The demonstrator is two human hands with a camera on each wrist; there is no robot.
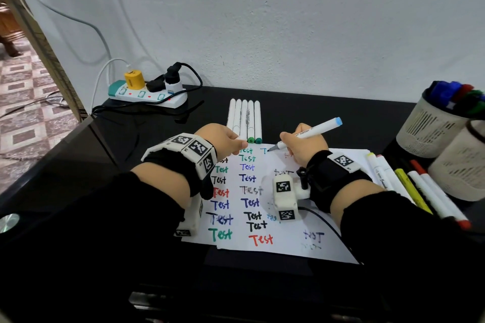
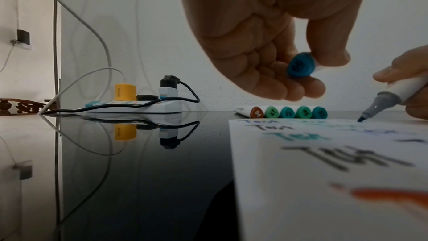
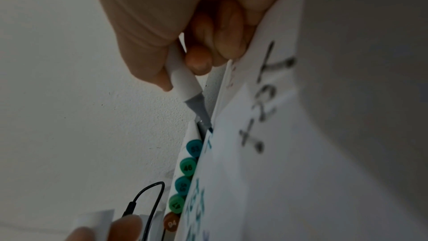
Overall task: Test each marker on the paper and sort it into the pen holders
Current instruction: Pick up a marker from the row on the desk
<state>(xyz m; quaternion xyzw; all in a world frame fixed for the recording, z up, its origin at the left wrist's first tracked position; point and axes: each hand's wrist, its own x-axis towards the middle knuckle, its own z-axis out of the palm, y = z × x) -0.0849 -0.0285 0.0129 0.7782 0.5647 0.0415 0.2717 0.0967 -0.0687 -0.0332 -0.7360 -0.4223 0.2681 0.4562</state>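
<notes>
My right hand (image 1: 288, 143) grips an uncapped white marker (image 1: 315, 130) with a light blue rear end. Its tip touches the far edge of the paper (image 1: 288, 217), beside a fresh teal "T". The right wrist view shows the right hand (image 3: 185, 61) around the marker (image 3: 185, 83), tip on the paper (image 3: 301, 171). My left hand (image 1: 231, 141) hovers at the paper's far left. In the left wrist view that left hand (image 2: 308, 80) pinches the blue cap (image 2: 301, 67) above the paper (image 2: 324, 171). Two mesh pen holders stand at the right: one (image 1: 433, 128) holds coloured markers, the nearer holder (image 1: 464, 168) is partly cut off.
A row of capped white markers (image 1: 245, 119) lies just behind the paper, caps toward me. More markers (image 1: 420, 191) lie loose right of the paper, by the holders. A power strip (image 1: 149, 93) with plugs and cables sits at the back left of the black table.
</notes>
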